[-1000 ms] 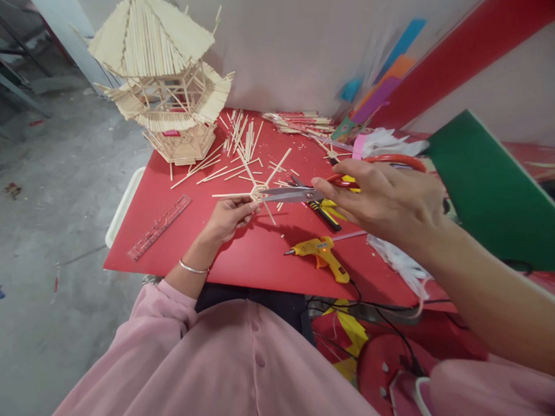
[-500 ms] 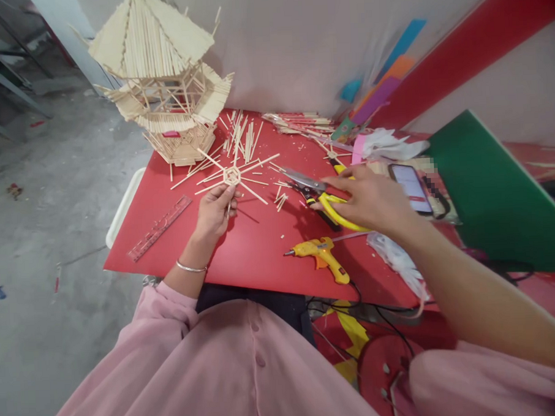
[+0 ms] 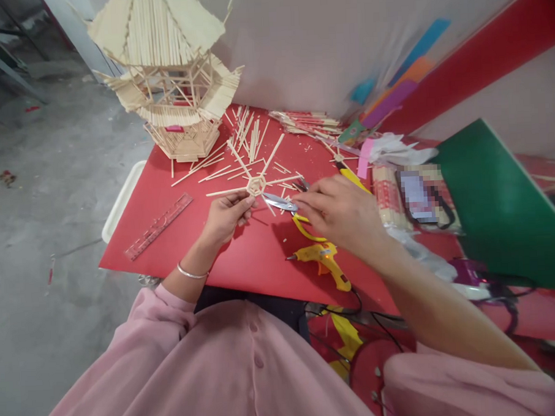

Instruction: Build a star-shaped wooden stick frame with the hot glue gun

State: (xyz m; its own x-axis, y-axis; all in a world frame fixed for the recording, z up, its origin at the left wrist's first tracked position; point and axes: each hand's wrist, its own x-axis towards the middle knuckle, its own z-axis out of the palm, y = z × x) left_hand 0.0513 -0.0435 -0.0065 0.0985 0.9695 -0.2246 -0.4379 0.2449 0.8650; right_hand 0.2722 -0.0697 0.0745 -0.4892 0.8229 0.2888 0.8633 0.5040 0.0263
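Right hand (image 3: 340, 214) has brought scissors (image 3: 281, 203) to the stick star (image 3: 256, 185).

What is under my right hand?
The right hand covers yellow-handled scissors: their blades and part of a yellow handle loop show, above the red table. The rest of the handles is hidden.

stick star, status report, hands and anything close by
Left hand pinching stick star. Right hand gripping scissors, blades by a spoke. Glue gun lies just below right hand.
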